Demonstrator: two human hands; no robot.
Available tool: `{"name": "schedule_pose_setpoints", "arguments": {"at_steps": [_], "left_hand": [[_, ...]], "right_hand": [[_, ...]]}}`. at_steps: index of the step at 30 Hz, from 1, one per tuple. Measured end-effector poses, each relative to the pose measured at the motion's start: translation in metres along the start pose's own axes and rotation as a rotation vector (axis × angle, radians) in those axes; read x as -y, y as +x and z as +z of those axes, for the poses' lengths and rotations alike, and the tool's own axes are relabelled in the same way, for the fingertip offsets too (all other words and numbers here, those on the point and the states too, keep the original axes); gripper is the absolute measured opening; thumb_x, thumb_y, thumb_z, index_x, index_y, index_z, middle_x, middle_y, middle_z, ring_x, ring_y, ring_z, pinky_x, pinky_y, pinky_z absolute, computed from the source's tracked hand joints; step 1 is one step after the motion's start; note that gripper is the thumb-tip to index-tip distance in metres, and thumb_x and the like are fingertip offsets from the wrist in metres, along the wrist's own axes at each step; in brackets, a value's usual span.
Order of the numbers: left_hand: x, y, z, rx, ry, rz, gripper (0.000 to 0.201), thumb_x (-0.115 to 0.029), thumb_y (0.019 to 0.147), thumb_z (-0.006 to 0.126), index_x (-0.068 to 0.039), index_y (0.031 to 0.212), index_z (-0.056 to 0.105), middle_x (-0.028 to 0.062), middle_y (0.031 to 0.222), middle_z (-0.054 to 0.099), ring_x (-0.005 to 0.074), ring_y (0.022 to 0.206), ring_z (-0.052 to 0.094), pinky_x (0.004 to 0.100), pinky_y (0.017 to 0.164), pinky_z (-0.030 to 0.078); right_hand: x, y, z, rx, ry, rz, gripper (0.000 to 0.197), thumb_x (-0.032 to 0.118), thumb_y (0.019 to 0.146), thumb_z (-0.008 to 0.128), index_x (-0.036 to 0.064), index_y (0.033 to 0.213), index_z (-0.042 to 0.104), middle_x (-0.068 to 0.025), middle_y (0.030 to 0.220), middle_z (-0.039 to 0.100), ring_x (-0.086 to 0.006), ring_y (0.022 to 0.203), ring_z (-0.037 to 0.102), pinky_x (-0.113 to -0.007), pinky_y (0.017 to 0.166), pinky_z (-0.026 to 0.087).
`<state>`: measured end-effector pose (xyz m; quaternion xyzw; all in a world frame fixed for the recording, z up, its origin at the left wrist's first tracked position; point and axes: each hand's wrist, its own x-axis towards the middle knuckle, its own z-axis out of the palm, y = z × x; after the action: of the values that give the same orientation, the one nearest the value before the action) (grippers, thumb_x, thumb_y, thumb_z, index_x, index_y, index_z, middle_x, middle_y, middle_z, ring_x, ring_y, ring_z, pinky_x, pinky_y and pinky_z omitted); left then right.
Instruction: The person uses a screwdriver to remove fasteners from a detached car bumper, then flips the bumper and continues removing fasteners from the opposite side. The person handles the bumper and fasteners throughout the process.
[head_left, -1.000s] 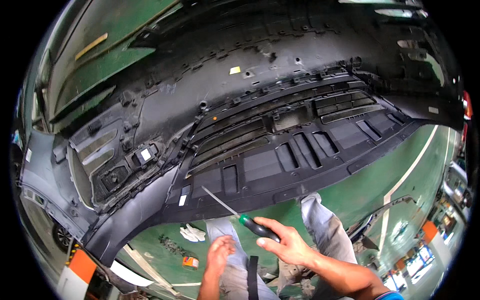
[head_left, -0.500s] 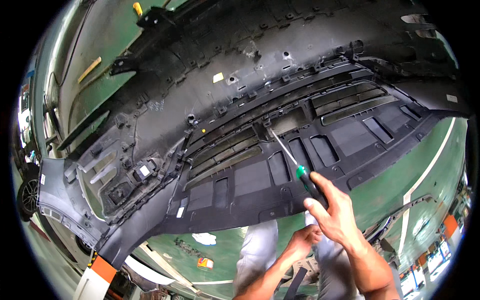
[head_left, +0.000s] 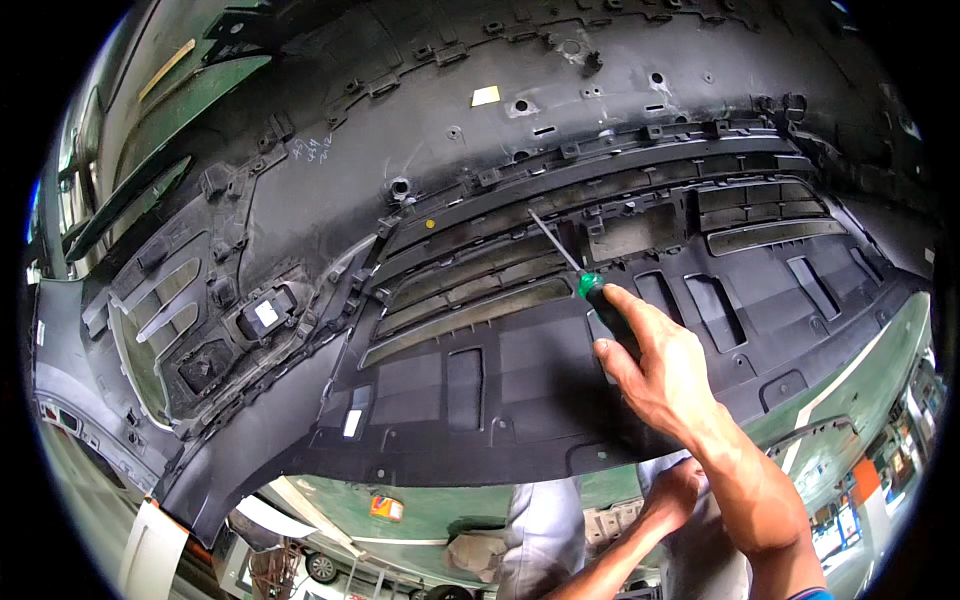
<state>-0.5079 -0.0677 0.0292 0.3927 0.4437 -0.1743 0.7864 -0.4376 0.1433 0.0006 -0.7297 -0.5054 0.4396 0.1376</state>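
My right hand is closed around the dark handle of a screwdriver with a green collar. Its thin metal shaft slants up and left, and the tip lies over the upper slats of a black grille. Whether the tip touches the plastic, I cannot tell. The grille sits in a large black car bumper, whose inner side faces me. Below the bumper's near edge, my left hand is curled in front of my leg, partly behind my right forearm. Its fingertips are hidden.
Clips, tabs and holes line the bumper. A yellow label and a small yellow dot mark its surface. An orange-and-white post stands at lower left. On the green floor lies a small orange-and-yellow package.
The view has shifted closer to the bumper. My right hand has moved the screwdriver tip left, from beside the rectangular opening to the grille slats. My left hand now sits further behind the right forearm.
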Motion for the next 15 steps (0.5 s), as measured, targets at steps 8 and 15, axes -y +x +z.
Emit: {"name": "schedule_pose_setpoints", "arguments": {"at_steps": [8, 15], "left_hand": [[-0.037, 0.0, -0.069, 0.104, -0.204, -0.112, 0.042, -0.031, 0.097, 0.038, -0.002, 0.108, 0.065, 0.024, 0.111, 0.066, 0.0383, 0.107, 0.063, 0.0432, 0.09, 0.048], [-0.021, 0.0, -0.065, 0.018, -0.227, -0.097, 0.047, -0.041, 0.092, 0.046, -0.004, 0.113, 0.065, 0.0264, 0.117, 0.064, 0.04, 0.114, 0.06, 0.0459, 0.093, 0.046]], "right_hand": [[0.01, 0.021, 0.011, 0.002, -0.033, 0.019, 0.05, 0.023, 0.088, 0.067, 0.0049, 0.133, 0.053, -0.02, 0.099, 0.066, -0.0387, 0.088, 0.066, -0.045, 0.076, 0.054], [0.022, 0.02, 0.009, 0.026, -0.015, 0.093, 0.05, 0.027, 0.09, 0.065, 0.0065, 0.133, 0.052, -0.0212, 0.101, 0.066, -0.0404, 0.092, 0.066, -0.047, 0.08, 0.053]]}}
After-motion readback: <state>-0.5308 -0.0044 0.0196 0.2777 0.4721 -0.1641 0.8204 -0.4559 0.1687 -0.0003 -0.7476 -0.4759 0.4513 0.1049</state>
